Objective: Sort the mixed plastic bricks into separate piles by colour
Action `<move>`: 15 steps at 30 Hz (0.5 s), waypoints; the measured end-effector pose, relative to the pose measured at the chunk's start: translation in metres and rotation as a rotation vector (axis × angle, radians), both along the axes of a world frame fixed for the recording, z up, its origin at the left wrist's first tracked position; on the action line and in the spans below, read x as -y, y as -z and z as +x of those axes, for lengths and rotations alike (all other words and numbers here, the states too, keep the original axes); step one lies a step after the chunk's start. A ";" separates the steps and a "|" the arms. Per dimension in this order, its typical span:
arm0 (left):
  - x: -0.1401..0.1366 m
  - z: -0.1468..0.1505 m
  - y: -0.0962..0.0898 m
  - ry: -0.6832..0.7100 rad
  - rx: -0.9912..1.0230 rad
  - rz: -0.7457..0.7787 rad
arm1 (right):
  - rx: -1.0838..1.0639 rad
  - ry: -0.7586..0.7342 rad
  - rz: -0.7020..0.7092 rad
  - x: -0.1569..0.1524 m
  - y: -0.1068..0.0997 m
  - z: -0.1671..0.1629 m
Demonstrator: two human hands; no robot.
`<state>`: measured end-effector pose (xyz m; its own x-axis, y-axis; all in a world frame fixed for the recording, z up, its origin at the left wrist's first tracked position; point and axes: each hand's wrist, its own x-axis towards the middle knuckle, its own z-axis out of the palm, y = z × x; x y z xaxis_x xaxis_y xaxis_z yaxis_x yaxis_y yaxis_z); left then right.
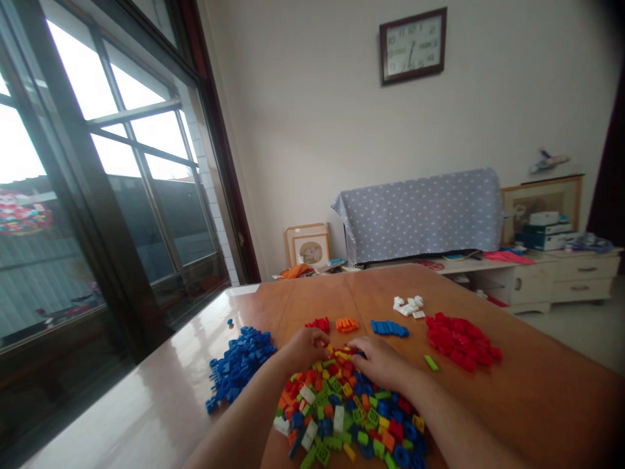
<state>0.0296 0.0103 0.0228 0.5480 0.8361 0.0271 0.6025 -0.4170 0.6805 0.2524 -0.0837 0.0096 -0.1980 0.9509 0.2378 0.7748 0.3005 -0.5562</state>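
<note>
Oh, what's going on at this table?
A person's left hand and right hand are both at the far side of a mixed pile of toy bricks. Whether either grips one is hard to tell. A blue pile lies to the left, a red pile to the right, and a small orange group beyond the hands.

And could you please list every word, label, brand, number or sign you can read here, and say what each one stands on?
"10": wall clock, upper left of the dial.
"11": same dial, near the top.
"12": same dial, top.
"1": same dial, right of the 12.
Other marks on the dial: too blurred to read surely.
Stacked boxes on the cabinet: any print is too small to read.
Mixed bricks: no readable text.
</note>
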 end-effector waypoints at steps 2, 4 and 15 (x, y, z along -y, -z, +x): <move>-0.001 -0.006 -0.004 -0.021 0.029 -0.038 | -0.002 -0.003 0.011 0.000 0.000 0.000; -0.004 -0.011 -0.007 -0.026 0.051 -0.066 | -0.004 -0.003 0.015 0.000 0.000 0.000; -0.049 -0.024 -0.004 -0.467 0.117 0.052 | 0.019 0.017 0.021 -0.005 0.006 0.002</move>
